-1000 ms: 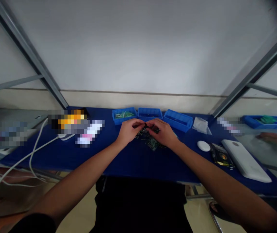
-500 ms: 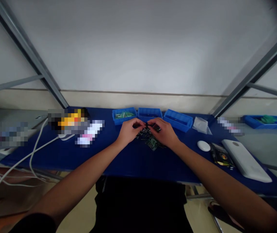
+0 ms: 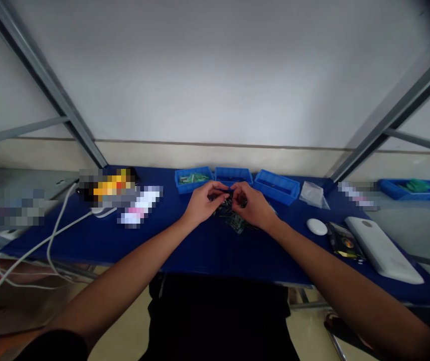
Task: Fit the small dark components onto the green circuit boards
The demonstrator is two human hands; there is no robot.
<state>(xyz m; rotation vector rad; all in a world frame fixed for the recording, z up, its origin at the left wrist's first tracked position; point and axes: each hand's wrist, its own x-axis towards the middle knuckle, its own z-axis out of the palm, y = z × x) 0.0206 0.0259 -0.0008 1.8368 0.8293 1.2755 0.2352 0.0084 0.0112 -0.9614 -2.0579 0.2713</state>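
My left hand [image 3: 204, 201] and my right hand [image 3: 251, 204] meet fingertip to fingertip over a pile of small green circuit boards [image 3: 236, 223]. Between the pinched fingers is a small dark piece, too small to name; both hands appear to grip it. Behind them stand three blue bins. The left bin [image 3: 177, 186] contains thin green and pale pieces, the middle bin [image 3: 233, 170] has a few dark bits inside, and the right bin [image 3: 277, 187] sits at an angle. My hands partly cover the pile.
On the blue table [image 3: 207, 255], a clear plastic bag [image 3: 312, 194], a round white case [image 3: 316, 227], a black packet [image 3: 344, 239] and a long white device [image 3: 384, 249] lie to the right. White cables [image 3: 54, 233] run along the left beside a yellow item [image 3: 111, 186].
The fingers of both hands have shifted slightly and curled more around the small dark piece. My right thumb and fingers form a rounder pinch. The pile and bins stay in place.
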